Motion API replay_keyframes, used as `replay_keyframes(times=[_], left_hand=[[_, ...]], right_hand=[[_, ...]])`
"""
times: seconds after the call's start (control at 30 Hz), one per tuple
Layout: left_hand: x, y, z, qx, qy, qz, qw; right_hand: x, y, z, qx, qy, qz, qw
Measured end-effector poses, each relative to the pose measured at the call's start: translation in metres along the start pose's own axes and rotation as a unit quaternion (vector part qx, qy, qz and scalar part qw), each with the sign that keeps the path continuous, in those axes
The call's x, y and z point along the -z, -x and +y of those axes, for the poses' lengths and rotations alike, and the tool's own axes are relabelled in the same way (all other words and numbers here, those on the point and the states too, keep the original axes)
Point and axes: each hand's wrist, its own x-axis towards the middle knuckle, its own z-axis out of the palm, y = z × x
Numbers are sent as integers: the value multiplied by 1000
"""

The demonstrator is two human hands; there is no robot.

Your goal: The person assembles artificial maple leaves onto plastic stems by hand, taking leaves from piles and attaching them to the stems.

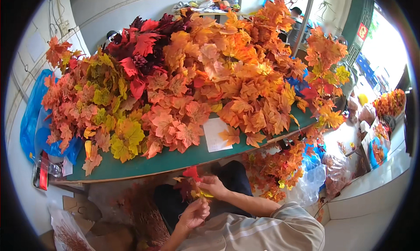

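Above my lap, just below the table's front edge, is a small sprig of artificial maple leaves (185,190) in red, dark red and yellow. My right hand (213,187) comes in from the right, its thumb and fingers pinched on the sprig beside the red and yellow leaves. Lower and to the left, my left hand (194,214) is closed in a fist-like pinch at the sprig's lower end. The stem between its fingers is mostly hidden. Heaps of artificial maple leaves (175,124) cover the green table (144,167) in front of me, in salmon, orange, yellow-green and dark red.
A white paper sheet (216,135) lies on the table near its front edge. Blue plastic bags (33,115) hang at the left end. Orange leaf bunches (275,168) and clear plastic bags (308,185) stand at the right. Lower left sits a white bag of thin reddish stems (68,233).
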Motion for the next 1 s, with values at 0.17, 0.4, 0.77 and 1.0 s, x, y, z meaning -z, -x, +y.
replay_keyframes(times=[0.17,0.4,0.77,1.0], left_hand=[[-8,7,25,-27,-155,111,981],[11,4,29,-57,-96,153,982],[16,4,26,-85,-134,191,969],[17,11,23,-98,-113,179,972]], right_hand=[[15,-11,-9,16,120,-3,993],[26,3,-91,130,402,-35,905],[-2,-86,-224,425,481,69,764],[-7,-154,-202,420,485,52,765]])
